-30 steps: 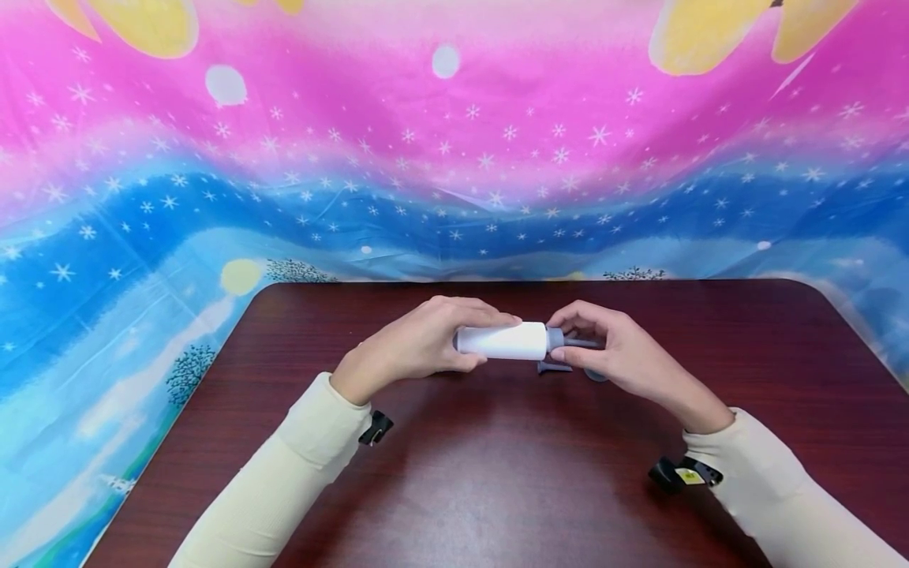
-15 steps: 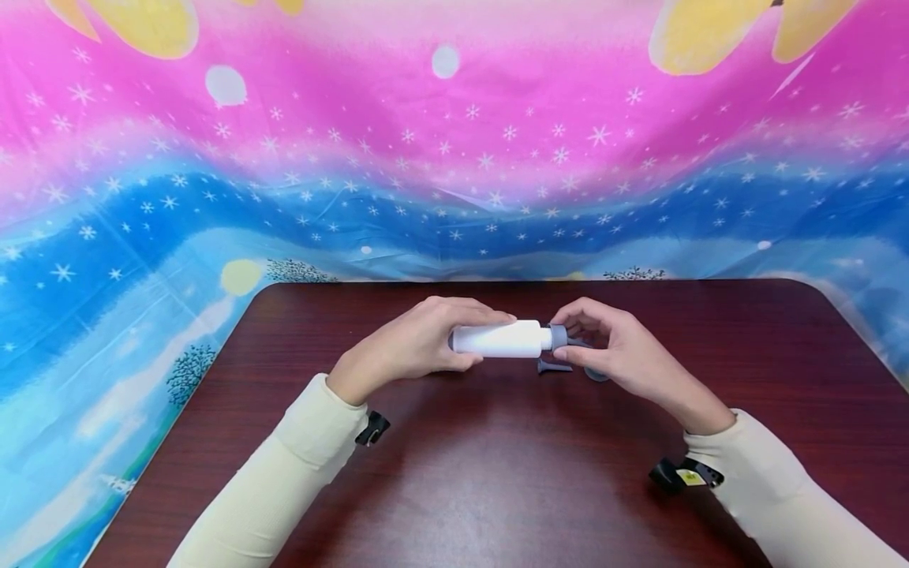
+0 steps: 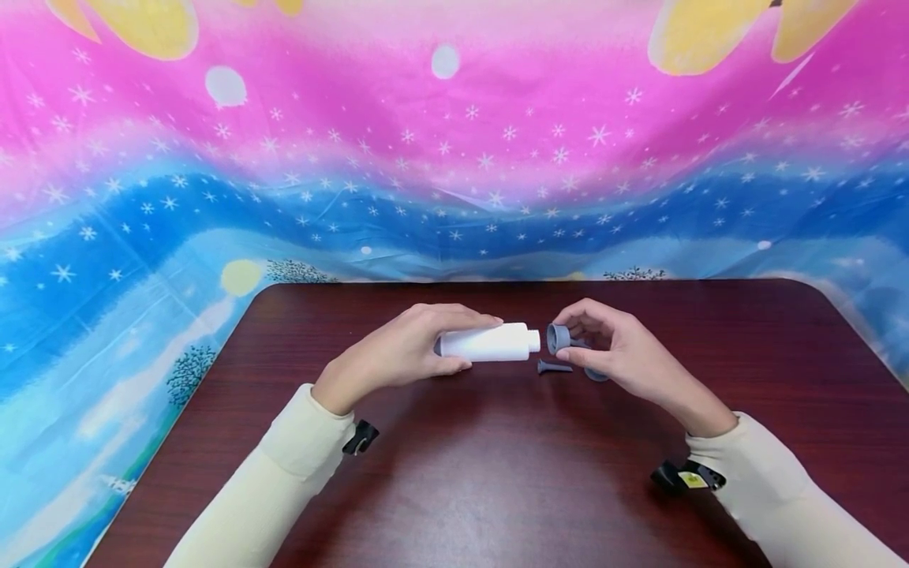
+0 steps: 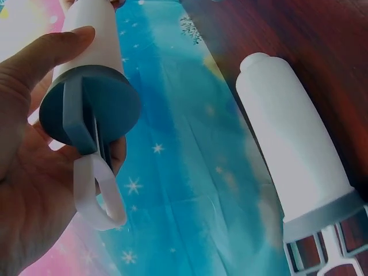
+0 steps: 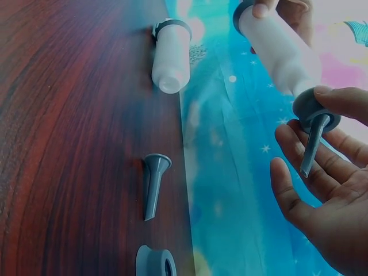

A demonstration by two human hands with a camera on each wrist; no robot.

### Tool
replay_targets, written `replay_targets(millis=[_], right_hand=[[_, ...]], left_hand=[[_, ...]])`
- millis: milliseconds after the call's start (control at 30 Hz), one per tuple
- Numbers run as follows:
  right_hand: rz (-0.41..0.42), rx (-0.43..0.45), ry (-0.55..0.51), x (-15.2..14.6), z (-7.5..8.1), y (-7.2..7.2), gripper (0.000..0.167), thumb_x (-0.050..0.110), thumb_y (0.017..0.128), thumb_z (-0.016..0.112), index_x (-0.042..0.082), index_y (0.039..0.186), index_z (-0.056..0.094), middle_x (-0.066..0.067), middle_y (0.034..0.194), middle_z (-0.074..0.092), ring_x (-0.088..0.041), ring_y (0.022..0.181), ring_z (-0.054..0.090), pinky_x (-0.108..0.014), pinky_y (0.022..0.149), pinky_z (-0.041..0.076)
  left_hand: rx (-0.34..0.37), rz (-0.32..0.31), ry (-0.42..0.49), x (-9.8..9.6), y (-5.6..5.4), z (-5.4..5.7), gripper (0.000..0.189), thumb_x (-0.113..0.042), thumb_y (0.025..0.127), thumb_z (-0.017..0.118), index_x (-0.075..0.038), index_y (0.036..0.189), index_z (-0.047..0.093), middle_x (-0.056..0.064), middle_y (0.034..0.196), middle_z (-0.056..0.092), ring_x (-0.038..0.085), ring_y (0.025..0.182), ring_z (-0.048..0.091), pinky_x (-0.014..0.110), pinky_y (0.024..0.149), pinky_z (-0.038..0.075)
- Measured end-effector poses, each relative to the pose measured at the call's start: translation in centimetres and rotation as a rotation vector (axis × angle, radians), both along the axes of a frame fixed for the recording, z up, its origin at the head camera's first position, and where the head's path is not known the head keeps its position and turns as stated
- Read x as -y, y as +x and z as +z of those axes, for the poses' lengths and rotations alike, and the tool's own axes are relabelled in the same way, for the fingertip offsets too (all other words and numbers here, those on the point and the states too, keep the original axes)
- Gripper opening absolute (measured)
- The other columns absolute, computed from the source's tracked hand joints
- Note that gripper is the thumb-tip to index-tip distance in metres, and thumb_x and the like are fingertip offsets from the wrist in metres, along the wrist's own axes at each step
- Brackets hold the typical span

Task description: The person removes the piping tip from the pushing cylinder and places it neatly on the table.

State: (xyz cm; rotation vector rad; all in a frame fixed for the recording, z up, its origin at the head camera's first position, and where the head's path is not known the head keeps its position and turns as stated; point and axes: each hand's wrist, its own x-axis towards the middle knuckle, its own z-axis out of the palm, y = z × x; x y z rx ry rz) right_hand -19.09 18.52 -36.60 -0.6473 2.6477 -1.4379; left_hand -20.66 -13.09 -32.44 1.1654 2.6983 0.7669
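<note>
My left hand [image 3: 387, 351] grips the white barrel of an icing syringe [image 3: 490, 343], held level above the table with its threaded neck to the right. In the left wrist view its grey end collar [image 4: 92, 106] and a white pull ring [image 4: 99, 192] show. My right hand [image 3: 628, 355] pinches a grey nozzle cap [image 3: 558, 338] between thumb and fingers. Its open mouth faces the neck, with a small gap between them in the head view. From the cap a thin spout [image 5: 313, 146] points back toward my right palm.
A grey funnel-shaped nozzle [image 3: 554, 368] lies on the dark wooden table [image 3: 483, 489], beside a grey ring-like piece [image 3: 596, 376]. A second white icing syringe [image 5: 171, 57] lies on the table in both wrist views. A patterned cloth [image 3: 447, 158] hangs behind the table.
The nozzle cap was on the syringe's neck and has come off it. My left hand has drawn the barrel left, while my right hand has stayed nearly in place with the cap.
</note>
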Motion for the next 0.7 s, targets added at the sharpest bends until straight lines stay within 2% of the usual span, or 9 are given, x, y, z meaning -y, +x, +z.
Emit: replay_targets(millis=[167,367,700], right_hand=[[0.002,0.002,-0.015,-0.2,-0.1,0.1,0.033,0.016,0.095,0.079,0.015,0.125,0.065,-0.006,0.108,0.071,-0.016,0.096,0.069,-0.029,0.077,0.058],[0.005,0.004,-0.022,-0.3,-0.2,0.1,0.032,0.016,0.095,0.078,0.015,0.125,0.065,-0.006,0.109,0.071,-0.015,0.096,0.069,-0.029,0.077,0.058],[0.006,0.005,-0.025,-0.4,-0.4,0.1,0.032,0.015,0.095,0.078,0.014,0.124,0.065,-0.006,0.107,0.071,-0.014,0.094,0.069,-0.029,0.074,0.059]], left_hand=[[-0.019,0.032,-0.021,1.3,0.6,-0.5,0.06,-0.022,0.091,0.084,-0.028,0.147,0.063,-0.007,0.143,0.066,0.016,0.118,0.061,0.039,0.095,0.053],[-0.015,0.075,-0.038,2.9,1.6,-1.0,0.063,-0.018,0.088,0.086,-0.027,0.147,0.063,-0.007,0.142,0.067,0.017,0.112,0.06,0.038,0.091,0.053],[0.004,0.097,-0.06,5.0,2.9,-2.4,0.062,-0.017,0.088,0.086,-0.025,0.146,0.064,-0.005,0.141,0.068,0.016,0.108,0.06,0.035,0.087,0.052]])
